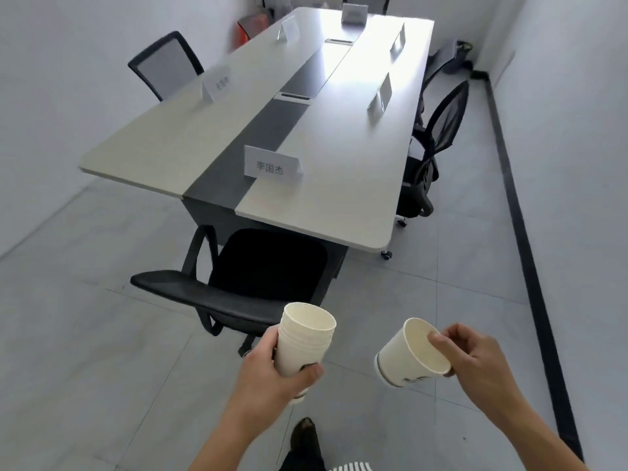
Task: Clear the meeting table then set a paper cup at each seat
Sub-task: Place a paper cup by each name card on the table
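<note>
Our left hand [272,372] is wrapped around a nested stack of white paper cups [303,338], fingers closed about its lower half, the stack upright with its open mouth facing up. Just to the right of it, apart and not touching, our right hand [475,362] pinches a single white paper cup [407,355] by the rim, thumb inside the mouth and fingers behind, the cup tilted so its base points toward the left hand. Beyond both hands, above the left one, stands a black armless-backed office chair with a padded seat [265,266], pulled close to the near end of the long white meeting table with a dark grey centre strip [339,137]. On that table, ahead of the hands, sits a white tent-shaped name card printed with dark characters [272,164], with more name cards [217,85] further off along both sides. Far to the right of the right hand, black mesh-backed chairs [438,130] line the table's edge. Below our hands a dark shoe [304,436] rests on the grey tiled floor [102,334].
</note>
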Demonstrator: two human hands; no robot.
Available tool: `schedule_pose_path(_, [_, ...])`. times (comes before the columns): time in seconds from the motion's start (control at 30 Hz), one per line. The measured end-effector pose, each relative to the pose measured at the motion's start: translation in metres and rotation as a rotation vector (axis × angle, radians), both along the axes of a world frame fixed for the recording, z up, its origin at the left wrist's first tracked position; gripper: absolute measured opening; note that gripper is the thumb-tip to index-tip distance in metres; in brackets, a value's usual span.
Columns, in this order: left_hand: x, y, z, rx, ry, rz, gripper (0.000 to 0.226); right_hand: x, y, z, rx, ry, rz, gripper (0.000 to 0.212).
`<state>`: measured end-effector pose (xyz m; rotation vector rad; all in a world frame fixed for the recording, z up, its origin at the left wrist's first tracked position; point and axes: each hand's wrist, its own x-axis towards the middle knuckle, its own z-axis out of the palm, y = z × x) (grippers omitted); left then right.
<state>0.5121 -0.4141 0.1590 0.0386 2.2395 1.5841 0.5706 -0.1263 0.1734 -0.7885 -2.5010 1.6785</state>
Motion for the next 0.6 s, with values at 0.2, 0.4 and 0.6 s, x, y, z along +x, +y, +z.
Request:
schedule_pose_path(0.2, [-0.128,0.067,0.022,-0.058,0.084,-0.182,0.051,-0.075,0.051,0.002,-0.014,-0.003,-0.106,0.023])
schedule_pose_path(0.4, [-0.206,0.134,0.011,-0.081,0.054,-0.156,0.049,-0.159,0.126,-0.018,-0.07,-0.057,-0.124,0.023])
schedule_pose_path(0.6, [-0.272,0.2,0.016,-0.1,-0.022,-0.034,0.044,-0.276,0.208,-0.025,-0.065,-0.089,-0.016,0.025])
